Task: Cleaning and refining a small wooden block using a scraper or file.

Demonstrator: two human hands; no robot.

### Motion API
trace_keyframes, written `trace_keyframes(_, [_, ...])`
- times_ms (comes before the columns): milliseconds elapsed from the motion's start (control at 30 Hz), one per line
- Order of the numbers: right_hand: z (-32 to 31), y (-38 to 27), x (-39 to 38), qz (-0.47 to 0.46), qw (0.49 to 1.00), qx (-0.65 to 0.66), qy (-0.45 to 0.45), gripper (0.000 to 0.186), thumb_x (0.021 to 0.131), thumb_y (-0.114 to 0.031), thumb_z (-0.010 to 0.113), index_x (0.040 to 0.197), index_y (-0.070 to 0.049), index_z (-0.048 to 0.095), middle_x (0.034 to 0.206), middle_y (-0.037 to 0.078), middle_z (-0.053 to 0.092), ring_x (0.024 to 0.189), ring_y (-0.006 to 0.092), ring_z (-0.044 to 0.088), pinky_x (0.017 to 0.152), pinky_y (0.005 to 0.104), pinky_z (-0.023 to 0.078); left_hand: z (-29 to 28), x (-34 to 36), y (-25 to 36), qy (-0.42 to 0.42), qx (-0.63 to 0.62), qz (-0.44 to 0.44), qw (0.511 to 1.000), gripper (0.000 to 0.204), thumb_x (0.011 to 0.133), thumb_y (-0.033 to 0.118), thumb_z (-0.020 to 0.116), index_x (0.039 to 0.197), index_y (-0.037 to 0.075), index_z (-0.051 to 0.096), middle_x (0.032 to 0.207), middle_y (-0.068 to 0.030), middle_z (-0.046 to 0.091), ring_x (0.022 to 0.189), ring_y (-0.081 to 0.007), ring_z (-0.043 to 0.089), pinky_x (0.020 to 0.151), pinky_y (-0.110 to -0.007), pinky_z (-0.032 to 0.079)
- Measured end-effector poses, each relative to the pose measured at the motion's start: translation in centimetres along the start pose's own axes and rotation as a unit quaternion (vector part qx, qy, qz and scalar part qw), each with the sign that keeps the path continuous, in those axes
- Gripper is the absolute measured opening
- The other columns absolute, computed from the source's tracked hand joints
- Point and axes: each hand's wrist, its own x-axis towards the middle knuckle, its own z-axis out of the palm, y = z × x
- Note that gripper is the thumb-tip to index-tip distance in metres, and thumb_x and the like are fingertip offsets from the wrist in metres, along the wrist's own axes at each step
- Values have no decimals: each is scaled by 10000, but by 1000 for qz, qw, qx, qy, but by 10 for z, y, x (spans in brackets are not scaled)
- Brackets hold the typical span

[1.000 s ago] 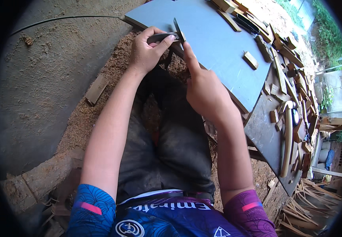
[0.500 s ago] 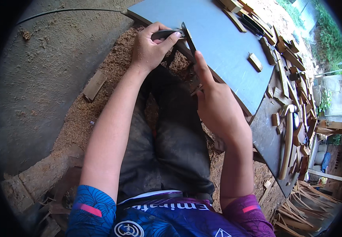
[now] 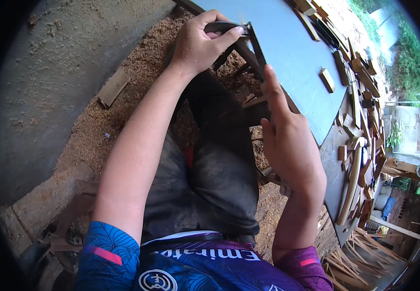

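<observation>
My left hand [image 3: 196,48] is closed around a dark, curved, smooth piece [image 3: 218,26], its thumb pressed near the pale tip. The piece is held at the edge of a blue-grey board [image 3: 299,53]. Crossing its tip is a narrow, flat, dark blade-like tool [image 3: 257,47]; whether it is a file or a knife I cannot tell. My right hand [image 3: 292,138] grips the near end of this tool, the index finger stretched along it and the other fingers curled out of sight beneath the palm.
A small wooden block [image 3: 327,80] lies on the board. Along the right are many wood offcuts [image 3: 362,77] and a tool with a curved wooden handle [image 3: 351,184]. Thin wood strips [image 3: 365,262] pile up lower right. Sawdust [image 3: 91,131] covers the ground beside a rough wall [image 3: 64,82].
Both hands, still holding the same things, appear slightly farther right and the left one higher. The right hand is a little lower. The board and surroundings have shifted in view too.
</observation>
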Motion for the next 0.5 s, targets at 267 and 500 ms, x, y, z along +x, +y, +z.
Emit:
trace_keyframes(267, [1,-13,57,-2,1000,-7,19,743,843,-28,558,1514,-100,245,1259,270,581,1117,465,564,956,509,464,1,0,10,-10,-99,-18,995,135,866,136,694,907,18,643,871,-88,715,822,-154,689,747,-288,551])
trace_keyframes(500, [-3,-2,4,-8,998,56,11,743,845,-13,549,1515,-121,249,1131,298,625,1022,487,592,887,526,477,4,-1,2,-8,-12,13,1000,180,852,257,751,860,89,687,672,70,603,591,10,483,532,-178,394])
